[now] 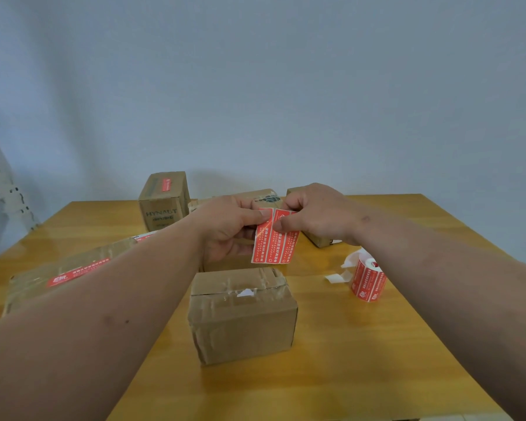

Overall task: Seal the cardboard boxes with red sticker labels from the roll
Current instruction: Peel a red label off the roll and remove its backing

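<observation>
1. Both hands hold a short strip of red rectangular sticker labels on white backing (274,237) up above the middle of the yellow wooden tabletop (377,360). The left hand (228,226) pinches the strip's upper left corner between thumb and fingers; the right hand (313,214) pinches the top just beside it — thumb tip on the red face.
2. The strip hangs with its long axis running down and slightly left, its lower end free.
3. The small brown cardboard box with taped, crumpled flaps (243,314) sits directly below and nearer the person than the strip, its top seam running left to right — so the label's length lies across the seam, not along it.
4. Judging by the grip, a label is being peeled or split off; neither hand is clearly nearer the box.
5. The red sticker label roll (368,279) stands toward the tabletop's right edge, beside loose white backing scraps (337,276).
</observation>
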Action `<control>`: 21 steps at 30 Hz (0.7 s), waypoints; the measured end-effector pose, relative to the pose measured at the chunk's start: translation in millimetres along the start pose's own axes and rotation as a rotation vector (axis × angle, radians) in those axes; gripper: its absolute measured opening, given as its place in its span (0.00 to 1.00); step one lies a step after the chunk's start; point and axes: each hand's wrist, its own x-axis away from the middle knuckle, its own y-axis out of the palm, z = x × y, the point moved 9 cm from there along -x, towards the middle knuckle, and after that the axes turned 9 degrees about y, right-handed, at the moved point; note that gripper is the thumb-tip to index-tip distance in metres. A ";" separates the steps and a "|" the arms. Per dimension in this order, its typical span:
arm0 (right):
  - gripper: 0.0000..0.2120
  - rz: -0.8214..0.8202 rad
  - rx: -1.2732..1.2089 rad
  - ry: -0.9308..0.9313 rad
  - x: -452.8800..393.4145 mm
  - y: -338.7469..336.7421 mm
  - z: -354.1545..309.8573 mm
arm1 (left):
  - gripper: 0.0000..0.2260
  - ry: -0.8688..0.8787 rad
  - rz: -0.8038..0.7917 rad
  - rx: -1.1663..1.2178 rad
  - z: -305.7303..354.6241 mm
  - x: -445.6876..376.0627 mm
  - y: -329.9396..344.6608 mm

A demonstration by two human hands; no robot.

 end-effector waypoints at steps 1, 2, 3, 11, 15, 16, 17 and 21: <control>0.08 0.001 -0.002 0.001 -0.1 0.2 0.0 | 0.06 -0.003 0.003 0.002 -0.4 -0.1 -0.3; 0.07 0.001 -0.004 0.001 0.0 0.1 0.1 | 0.07 -0.003 0.008 0.005 -0.6 -0.2 -0.7; 0.07 0.001 -0.009 0.003 0.2 0.0 0.2 | 0.08 -0.001 0.014 0.011 -0.4 -0.4 -1.2; 0.06 -0.017 -0.038 0.025 2.9 -3.5 5.8 | 0.04 0.005 -0.040 -0.058 5.7 5.2 -1.0; 0.09 -0.116 -0.253 0.073 5.9 2.6 9.1 | 0.02 0.037 -0.011 -0.106 8.7 1.4 -0.5; 0.08 -0.110 -0.225 0.080 4.9 3.0 10.6 | 0.02 0.043 -0.013 -0.110 8.6 0.9 0.6; 0.07 -0.095 -0.189 0.086 4.0 2.9 11.5 | 0.03 0.046 -0.014 -0.108 8.1 1.0 1.5; 0.06 -0.064 -0.056 0.064 1.1 1.0 8.5 | 0.04 0.031 -0.018 -0.075 4.8 0.5 4.2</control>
